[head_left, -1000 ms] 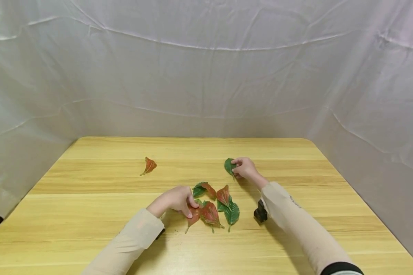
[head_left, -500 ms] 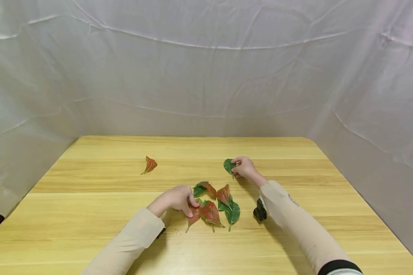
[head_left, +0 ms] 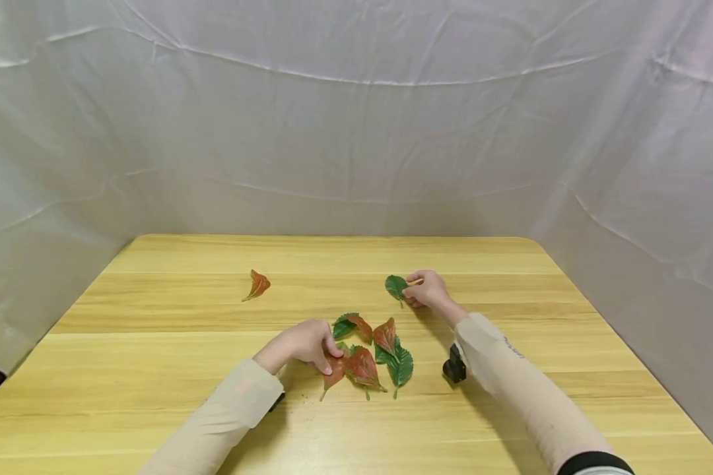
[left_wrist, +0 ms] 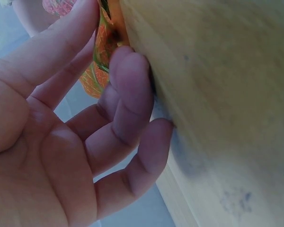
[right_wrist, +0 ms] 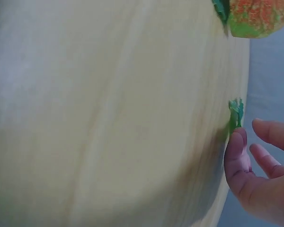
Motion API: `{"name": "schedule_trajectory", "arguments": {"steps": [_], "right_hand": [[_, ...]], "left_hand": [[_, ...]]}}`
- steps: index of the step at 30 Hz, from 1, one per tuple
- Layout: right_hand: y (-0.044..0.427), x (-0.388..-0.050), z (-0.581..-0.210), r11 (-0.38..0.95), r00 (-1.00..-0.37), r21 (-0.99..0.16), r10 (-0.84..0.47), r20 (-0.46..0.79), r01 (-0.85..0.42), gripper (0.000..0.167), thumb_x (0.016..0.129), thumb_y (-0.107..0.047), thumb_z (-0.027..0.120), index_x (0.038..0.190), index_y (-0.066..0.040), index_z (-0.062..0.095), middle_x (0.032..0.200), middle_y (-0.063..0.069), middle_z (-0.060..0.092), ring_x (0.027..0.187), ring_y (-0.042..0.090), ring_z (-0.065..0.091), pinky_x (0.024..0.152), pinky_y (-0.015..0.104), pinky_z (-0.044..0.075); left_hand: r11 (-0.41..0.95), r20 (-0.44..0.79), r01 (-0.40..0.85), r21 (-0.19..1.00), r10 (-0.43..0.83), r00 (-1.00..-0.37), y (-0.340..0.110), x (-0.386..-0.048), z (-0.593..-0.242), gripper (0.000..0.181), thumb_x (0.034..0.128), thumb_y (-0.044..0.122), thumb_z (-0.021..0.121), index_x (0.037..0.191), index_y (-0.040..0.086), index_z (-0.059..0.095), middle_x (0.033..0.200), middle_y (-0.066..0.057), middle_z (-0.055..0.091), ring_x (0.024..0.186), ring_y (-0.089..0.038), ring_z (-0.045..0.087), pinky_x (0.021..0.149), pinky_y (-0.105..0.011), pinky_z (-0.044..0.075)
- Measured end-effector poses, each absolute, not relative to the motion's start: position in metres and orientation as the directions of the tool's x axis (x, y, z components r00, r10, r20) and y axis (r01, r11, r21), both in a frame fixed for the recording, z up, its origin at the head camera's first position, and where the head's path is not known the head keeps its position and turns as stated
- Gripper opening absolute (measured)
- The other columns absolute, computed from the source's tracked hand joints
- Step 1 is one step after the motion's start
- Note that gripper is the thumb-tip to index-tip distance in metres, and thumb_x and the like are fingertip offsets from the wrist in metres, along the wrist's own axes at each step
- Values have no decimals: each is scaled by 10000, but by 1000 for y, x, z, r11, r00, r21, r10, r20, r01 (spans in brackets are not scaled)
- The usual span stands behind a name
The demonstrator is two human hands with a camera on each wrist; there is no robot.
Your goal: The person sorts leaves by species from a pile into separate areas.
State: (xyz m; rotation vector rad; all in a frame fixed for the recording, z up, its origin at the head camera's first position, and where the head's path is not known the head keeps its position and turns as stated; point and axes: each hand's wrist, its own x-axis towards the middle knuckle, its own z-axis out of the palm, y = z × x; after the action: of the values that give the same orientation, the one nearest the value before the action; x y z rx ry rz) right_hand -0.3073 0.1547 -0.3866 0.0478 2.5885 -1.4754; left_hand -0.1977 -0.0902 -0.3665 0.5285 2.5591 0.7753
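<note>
Near the front of the table, my left hand (head_left: 305, 343) has its thumb and forefinger on a red leaf (head_left: 335, 377), pinching it; part of the leaf is covered by the fingers. In the left wrist view the other fingers of this hand (left_wrist: 99, 109) are bent beside orange-red leaves (left_wrist: 106, 42). Farther back, a small green leaf (head_left: 395, 285) lies by the fingertips of my right hand (head_left: 428, 290). The right wrist view has the right hand's (right_wrist: 260, 170) thumb and forefinger parted, with one fingertip at the edge of the green leaf (right_wrist: 235, 113).
Beside the left hand lies a cluster with a red leaf (head_left: 364, 368), another red leaf (head_left: 385, 335), a green leaf (head_left: 401, 366) and a curled green leaf (head_left: 344, 326). A lone red leaf (head_left: 258, 285) lies at back left. White sheeting (head_left: 356, 145) surrounds the wooden table (head_left: 154, 369).
My right hand has shifted slightly to the right and its fingers have parted from the green leaf, which stays on the table. The left hand has not visibly moved.
</note>
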Motion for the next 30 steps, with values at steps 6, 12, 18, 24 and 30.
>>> {"name": "schedule_trajectory", "arguments": {"steps": [6,12,18,24,30], "right_hand": [[159,-306,-382,494,-987,-861,-41,-156,116,311,808,14,612,1100,82,533,928,211,591,597,183,589,570,285,513],[164,-303,-377,496,-985,-863,-73,-154,98,282,811,12,603,1073,92,540,867,182,594,613,203,588,584,291,512],[166,-296,-374,507,-983,-859,-110,-144,69,280,818,16,592,1078,107,545,881,217,603,624,206,591,603,302,513],[167,-290,-374,497,-981,-866,-135,-139,54,274,817,18,592,1070,113,549,864,210,613,628,206,593,591,294,512],[167,-281,-372,506,-977,-861,-158,-142,44,253,812,7,602,1045,98,567,848,175,619,641,225,597,593,300,510]], "left_hand": [[776,-273,234,586,460,-845,-91,-198,-367,270,644,-3,758,905,52,711,960,-70,654,400,-78,370,412,-190,372],[775,-272,235,586,462,-844,-91,-198,-368,270,644,4,760,904,58,712,959,-63,657,399,-73,364,412,-190,373],[772,-273,230,592,461,-845,-91,-198,-367,269,642,-1,760,901,52,712,952,-63,659,400,-72,375,413,-193,386],[777,-269,233,585,457,-848,-91,-197,-368,268,640,0,763,896,60,714,946,-56,661,393,-70,382,414,-194,395],[772,-264,234,591,460,-848,-91,-197,-368,270,635,-4,765,893,58,715,939,-52,661,395,-70,378,412,-191,388]]}}
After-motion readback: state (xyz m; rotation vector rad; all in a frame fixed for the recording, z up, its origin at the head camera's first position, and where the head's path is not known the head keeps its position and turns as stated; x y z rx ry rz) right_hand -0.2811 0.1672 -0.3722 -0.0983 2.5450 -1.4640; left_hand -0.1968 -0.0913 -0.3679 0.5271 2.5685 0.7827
